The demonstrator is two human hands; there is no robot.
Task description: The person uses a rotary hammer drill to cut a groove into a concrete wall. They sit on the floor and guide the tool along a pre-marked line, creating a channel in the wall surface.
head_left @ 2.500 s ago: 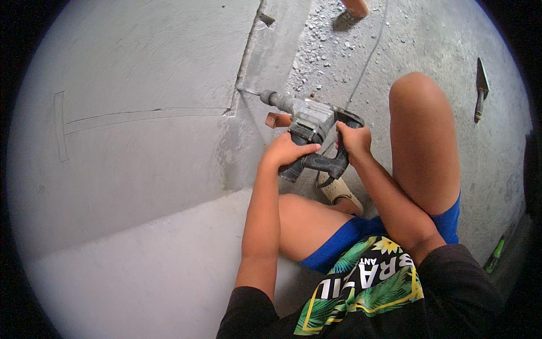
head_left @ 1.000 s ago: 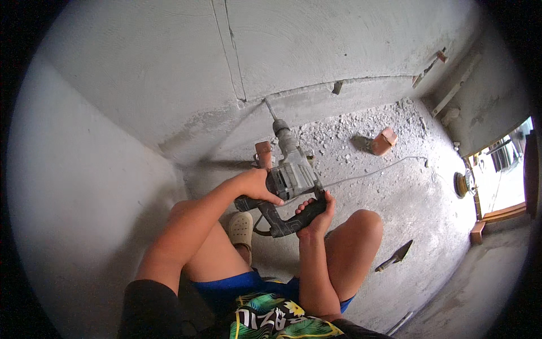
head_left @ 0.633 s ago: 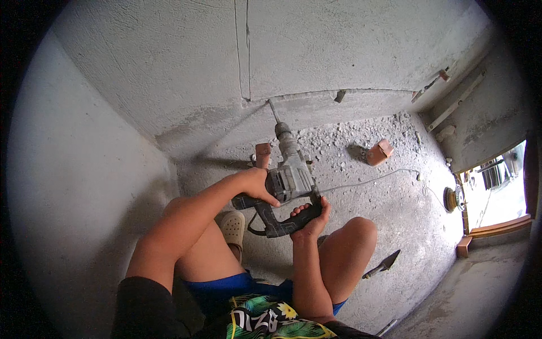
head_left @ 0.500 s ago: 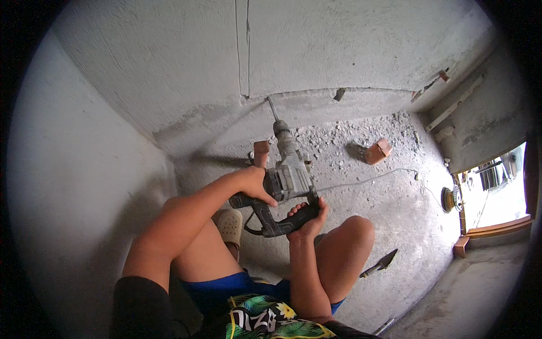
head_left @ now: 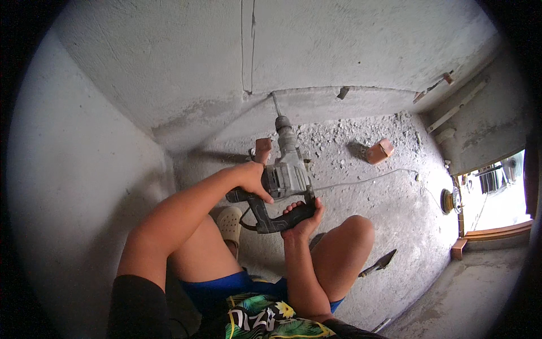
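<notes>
"As the right hand (head_left: pixel 306 221) curls round the rear handle (head_left: pixel 285 221) of the rotary hammer (head_left: pixel 291 172), where's the left hand (head_left: pixel 254 179)?"

"Clasping its side, fingers hidden; barrel (head_left: pixel 286 135) ahead of both. Bit (head_left: pixel 276 105) touching wall (head_left: pixel 316 53)? Can't tell."

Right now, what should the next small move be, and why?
Perhaps press the bit of the power tool lightly into the wall groove: the tip appears to meet that line, while the left hand braces the tool's side and the right hand wraps the rear handle.

From close above, one head-worn fisheye looks down at the drill (head_left: pixel 290 174)
</notes>
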